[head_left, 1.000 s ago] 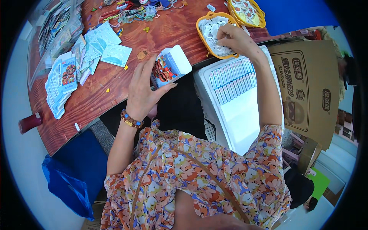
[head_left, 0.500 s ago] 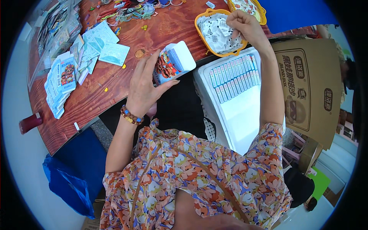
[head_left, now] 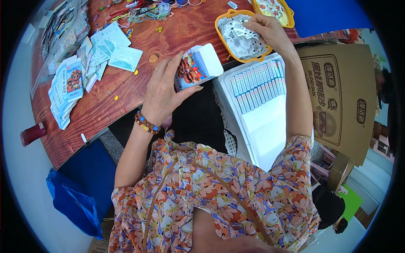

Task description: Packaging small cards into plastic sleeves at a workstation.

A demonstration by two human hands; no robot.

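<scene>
My left hand is wrapped round a small white carton with red and blue cartoon print. The carton is tilted, its lid flap up at the right end. Over a yellow plastic basket, my right hand pinches a small white packet with black printing between thumb and fingers. Similar packets fill the basket below it. Under my right forearm is a white foam box, where small blue-and-white cartons stand in two rows.
Flattened cartons and pale green cards lie on the red wooden table. Colourful cords are at the far edge. A second yellow basket stands far right. A large brown cardboard box is at the right.
My left hand has shifted slightly right with the carton. My right hand has moved a little lower over the basket, and a packet now shows in its fingers.
</scene>
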